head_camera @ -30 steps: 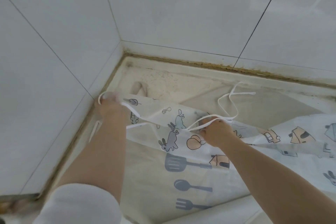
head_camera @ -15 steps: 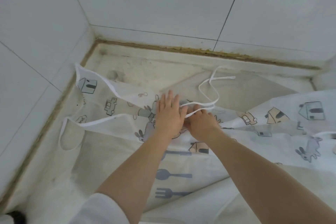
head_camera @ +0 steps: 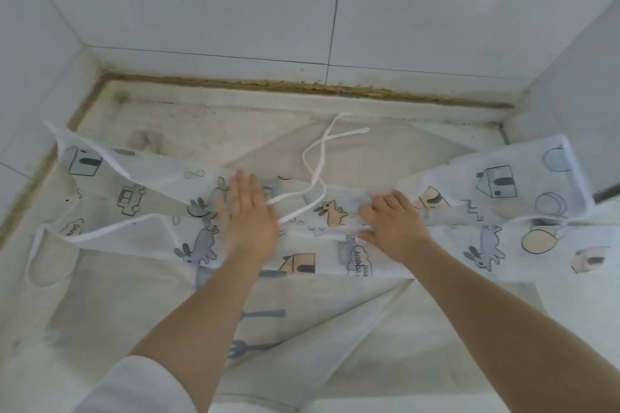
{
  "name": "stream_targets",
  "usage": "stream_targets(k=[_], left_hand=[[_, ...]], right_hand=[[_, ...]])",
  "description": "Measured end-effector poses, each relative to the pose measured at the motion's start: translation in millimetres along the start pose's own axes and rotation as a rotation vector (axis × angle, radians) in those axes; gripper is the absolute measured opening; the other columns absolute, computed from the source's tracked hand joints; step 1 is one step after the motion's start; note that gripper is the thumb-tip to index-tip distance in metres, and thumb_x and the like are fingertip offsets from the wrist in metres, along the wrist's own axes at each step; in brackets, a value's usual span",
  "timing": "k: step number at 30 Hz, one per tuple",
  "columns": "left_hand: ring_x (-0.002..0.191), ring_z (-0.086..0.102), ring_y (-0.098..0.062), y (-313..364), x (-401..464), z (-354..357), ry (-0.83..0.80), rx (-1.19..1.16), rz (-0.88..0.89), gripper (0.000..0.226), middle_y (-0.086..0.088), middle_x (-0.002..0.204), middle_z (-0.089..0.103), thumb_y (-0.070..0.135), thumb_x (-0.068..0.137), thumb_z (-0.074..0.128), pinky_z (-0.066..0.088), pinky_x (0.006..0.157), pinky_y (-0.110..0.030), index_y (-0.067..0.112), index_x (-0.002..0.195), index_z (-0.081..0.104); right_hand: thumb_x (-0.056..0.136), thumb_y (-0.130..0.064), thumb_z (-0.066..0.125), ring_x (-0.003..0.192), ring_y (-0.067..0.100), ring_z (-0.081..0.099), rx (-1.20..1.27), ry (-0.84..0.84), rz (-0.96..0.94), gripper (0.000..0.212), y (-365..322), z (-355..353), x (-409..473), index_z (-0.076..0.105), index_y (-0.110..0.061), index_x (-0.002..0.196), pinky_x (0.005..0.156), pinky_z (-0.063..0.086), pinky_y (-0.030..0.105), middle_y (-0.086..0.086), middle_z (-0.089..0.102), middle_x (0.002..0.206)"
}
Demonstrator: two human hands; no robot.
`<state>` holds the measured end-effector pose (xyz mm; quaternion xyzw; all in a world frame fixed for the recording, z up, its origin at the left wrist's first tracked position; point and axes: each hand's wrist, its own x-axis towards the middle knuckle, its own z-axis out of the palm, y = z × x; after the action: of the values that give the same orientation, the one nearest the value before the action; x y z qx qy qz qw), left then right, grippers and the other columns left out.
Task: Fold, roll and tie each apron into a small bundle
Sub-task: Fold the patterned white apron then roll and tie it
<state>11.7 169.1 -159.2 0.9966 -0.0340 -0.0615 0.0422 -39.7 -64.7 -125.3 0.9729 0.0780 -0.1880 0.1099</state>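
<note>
A thin white apron printed with houses, rabbits and cutlery lies spread across a stained pale counter. Its upper part is folded down toward me as a band from left to right. My left hand lies flat on the band's middle, fingers straight. My right hand rests on the fold to the right with fingers bent onto the cloth. A white tie string loops over the counter beyond the hands. Another white strap loop hangs at the left edge.
White tiled walls enclose the counter at the back and left. A white panel stands at the right, with the apron's right end bent up against it. A dirty brown sealant line runs along the back edge.
The left hand let go of the apron's left corner, came to the middle and flattened. The hands have since slid apart along the fold, the right one moving right.
</note>
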Motion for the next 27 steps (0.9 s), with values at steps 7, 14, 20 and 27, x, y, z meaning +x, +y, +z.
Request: stream_targets(k=[7, 14, 20, 27], left_hand=[[0.144, 0.014, -0.017, 130, -28, 3, -0.189, -0.608, 0.457, 0.076, -0.005, 0.157, 0.016, 0.056, 0.089, 0.019, 0.01, 0.119, -0.039, 0.008, 0.149, 0.016], [0.145, 0.006, -0.014, 160, -36, 26, -0.2, -0.543, 0.269, 0.095, -0.001, 0.157, 0.014, 0.069, 0.074, -0.003, -0.005, 0.115, -0.029, 0.015, 0.15, 0.015], [0.146, -0.003, -0.015, 133, -50, 32, -0.141, -0.162, 0.385, 0.098, 0.002, 0.159, -0.002, 0.068, 0.068, 0.002, -0.01, 0.114, -0.029, 0.017, 0.151, 0.007], [0.144, 0.011, -0.016, 96, -55, 15, -0.176, -0.139, 0.213, 0.096, 0.001, 0.157, 0.015, 0.064, 0.066, 0.029, 0.002, 0.118, -0.036, 0.02, 0.149, 0.009]], right_hand=[[0.098, -0.033, 0.027, 0.139, 0.023, 0.022, -0.073, 0.032, -0.026, 0.058, 4, -1, 3, 0.012, -0.013, 0.15, 0.113, -0.017, 0.043, 0.005, 0.029, 0.15], [0.094, -0.024, 0.042, 0.13, 0.026, 0.033, -0.324, 0.065, -0.193, 0.038, 60, -10, -11, 0.043, -0.02, 0.132, 0.11, -0.02, 0.049, 0.001, 0.052, 0.126], [0.088, -0.02, 0.056, 0.125, 0.028, 0.035, -0.367, 0.069, -0.264, 0.032, 87, -25, -30, 0.051, -0.018, 0.12, 0.105, -0.021, 0.06, 0.004, 0.053, 0.114], [0.088, -0.009, 0.046, 0.117, 0.025, 0.044, -0.192, 0.161, 0.006, 0.031, 124, -15, -48, 0.051, -0.019, 0.117, 0.115, -0.004, 0.052, 0.0, 0.06, 0.105]])
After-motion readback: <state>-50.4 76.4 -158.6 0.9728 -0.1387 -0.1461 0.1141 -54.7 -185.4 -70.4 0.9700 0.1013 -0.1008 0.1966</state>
